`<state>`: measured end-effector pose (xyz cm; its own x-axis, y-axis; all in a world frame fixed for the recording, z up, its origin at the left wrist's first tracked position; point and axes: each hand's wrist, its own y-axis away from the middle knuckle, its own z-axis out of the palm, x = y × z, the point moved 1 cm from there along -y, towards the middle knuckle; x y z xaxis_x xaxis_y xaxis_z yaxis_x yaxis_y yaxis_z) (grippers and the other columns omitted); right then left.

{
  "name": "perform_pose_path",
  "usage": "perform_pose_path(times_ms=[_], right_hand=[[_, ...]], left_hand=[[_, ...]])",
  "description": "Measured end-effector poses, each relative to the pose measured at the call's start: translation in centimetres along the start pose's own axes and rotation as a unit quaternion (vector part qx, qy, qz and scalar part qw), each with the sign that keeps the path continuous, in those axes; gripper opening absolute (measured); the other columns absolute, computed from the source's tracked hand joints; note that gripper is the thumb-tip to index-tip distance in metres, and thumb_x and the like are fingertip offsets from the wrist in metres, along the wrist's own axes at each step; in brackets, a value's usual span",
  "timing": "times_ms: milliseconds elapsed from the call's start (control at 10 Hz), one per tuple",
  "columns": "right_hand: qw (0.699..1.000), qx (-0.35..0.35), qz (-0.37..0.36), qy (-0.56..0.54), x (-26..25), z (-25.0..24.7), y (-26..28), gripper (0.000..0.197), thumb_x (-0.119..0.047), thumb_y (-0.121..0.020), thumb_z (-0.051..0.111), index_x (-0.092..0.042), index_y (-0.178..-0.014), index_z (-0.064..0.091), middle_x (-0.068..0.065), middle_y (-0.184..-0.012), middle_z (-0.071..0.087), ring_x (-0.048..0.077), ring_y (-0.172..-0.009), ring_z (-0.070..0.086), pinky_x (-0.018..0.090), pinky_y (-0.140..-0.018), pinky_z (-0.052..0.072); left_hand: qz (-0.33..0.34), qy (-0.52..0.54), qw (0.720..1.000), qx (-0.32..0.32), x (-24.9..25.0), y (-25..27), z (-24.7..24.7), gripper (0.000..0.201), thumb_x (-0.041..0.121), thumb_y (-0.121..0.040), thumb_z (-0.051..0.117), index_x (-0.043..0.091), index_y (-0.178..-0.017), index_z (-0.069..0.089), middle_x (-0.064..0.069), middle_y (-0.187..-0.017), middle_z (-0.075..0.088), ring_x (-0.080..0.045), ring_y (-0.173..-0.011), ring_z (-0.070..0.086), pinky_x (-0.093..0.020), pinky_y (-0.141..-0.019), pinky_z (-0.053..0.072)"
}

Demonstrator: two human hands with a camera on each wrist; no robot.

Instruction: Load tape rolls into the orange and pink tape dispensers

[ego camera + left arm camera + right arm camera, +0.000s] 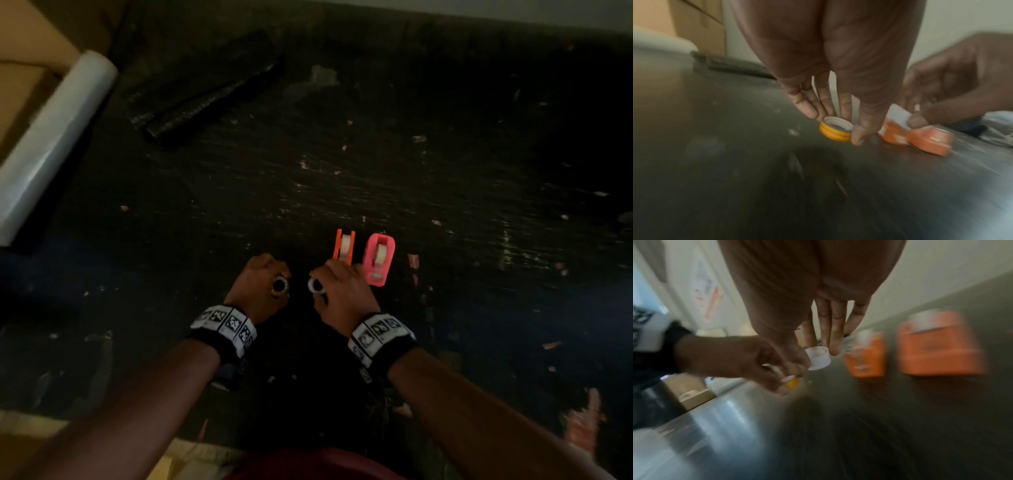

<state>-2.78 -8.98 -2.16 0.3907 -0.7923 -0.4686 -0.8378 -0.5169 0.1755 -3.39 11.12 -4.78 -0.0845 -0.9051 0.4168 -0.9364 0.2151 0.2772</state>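
Dark, scuffed tabletop (376,164) spreads under our two arms, flecked with pale scraps. Marker bands (224,325) wrap both our wrists nearest the camera.

Our left hand (258,287) pinches a small yellow tape roll (835,130) between thumb and fingertips, the roll at or just above the table; we cannot tell whether it touches. Just beside it, our right hand (339,291) pinches a white ring (818,359), a bare core or a tape roll, we cannot tell which, between thumb and forefinger, the other fingers reaching forward over it. The two hands stand close together without touching.

Right behind our right hand, partly covered by its knuckles, the orange dispenser (344,246) stands on the table with a pale tape roll (346,244) seated between its side walls. Just to its right, near but apart, the pink dispenser (378,260) also holds a pale roll (380,255) in its well.

Farther off to the left lies a black bundle of mesh-like material (205,89). At the far left edge a big white roll of film (54,137) lies aslant against a cardboard box (30,51). A pale wall (513,8) closes the far side.
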Motion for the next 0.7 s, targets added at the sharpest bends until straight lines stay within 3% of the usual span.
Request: perform_pose_path(times_ms=[100, 300, 400, 500, 600, 700], right_hand=[[0.997, -0.038, -0.009, 0.065, -1.5, -0.1, -3.9, 0.043, -0.027, -0.083, 0.069, -0.017, -0.124, 0.061, 0.008, -0.123, 0.059, 0.029, -0.111, 0.059, 0.049, -0.1, 0.038], [0.983, -0.1, -0.018, 0.154, -1.4, 0.8, -7.6, 0.039, -0.028, -0.091, 0.062, -0.016, -0.127, 0.059, 0.01, -0.127, 0.059, 0.03, -0.116, 0.058, 0.048, -0.1, 0.038], [0.984, -0.095, -0.02, 0.15, -1.2, 0.8, -7.4, 0.044, -0.03, -0.09, 0.064, -0.016, -0.131, 0.056, 0.01, -0.128, 0.059, 0.031, -0.117, 0.058, 0.049, -0.101, 0.037], [0.988, -0.075, -0.018, 0.13, -1.2, -0.4, -5.9, 0.057, -0.039, -0.085, 0.068, -0.019, -0.135, 0.052, 0.008, -0.13, 0.056, 0.031, -0.117, 0.057, 0.05, -0.101, 0.036], [0.995, -0.021, -0.002, 0.097, -0.3, -2.6, -2.8, 0.053, -0.045, -0.087, 0.063, -0.022, -0.133, 0.054, 0.004, -0.13, 0.057, 0.026, -0.12, 0.056, 0.049, -0.103, 0.037], [0.994, 0.034, 0.06, 0.085, 1.6, -4.5, 2.1, 0.044, -0.044, -0.088, 0.061, -0.026, -0.128, 0.058, 0.0, -0.127, 0.061, 0.022, -0.119, 0.057, 0.048, -0.104, 0.036]], left_hand=[[0.0, -0.015, 1.0, 0.028, -0.2, -2.0, -1.8, 0.019, 0.013, -0.075, 0.081, 0.013, -0.092, 0.074, -0.01, -0.1, 0.071, -0.031, -0.097, 0.066, -0.04, -0.092, 0.051], [-0.057, -0.022, 0.998, -0.03, -1.5, -4.5, -2.0, 0.04, 0.026, -0.079, 0.081, 0.023, -0.116, 0.065, -0.002, -0.123, 0.059, -0.023, -0.116, 0.057, -0.038, -0.097, 0.052], [-0.054, -0.019, 0.998, -0.027, -1.5, -4.2, -2.0, 0.05, 0.028, -0.076, 0.083, 0.024, -0.121, 0.063, -0.002, -0.127, 0.058, -0.023, -0.119, 0.055, -0.037, -0.099, 0.049], [-0.057, 0.0, 0.998, -0.022, -1.9, -2.8, -2.5, 0.06, 0.033, -0.07, 0.087, 0.026, -0.124, 0.062, -0.005, -0.13, 0.057, -0.027, -0.121, 0.055, -0.044, -0.103, 0.05], [-0.067, 0.017, 0.998, -0.008, -3.0, -0.6, -2.9, 0.058, 0.034, -0.073, 0.086, 0.03, -0.125, 0.061, -0.002, -0.133, 0.055, -0.025, -0.125, 0.053, -0.045, -0.106, 0.048], [-0.106, 0.029, 0.994, 0.011, -4.0, 2.5, -3.4, 0.05, 0.032, -0.08, 0.082, 0.031, -0.126, 0.061, 0.002, -0.131, 0.055, -0.021, -0.123, 0.053, -0.04, -0.104, 0.048]])
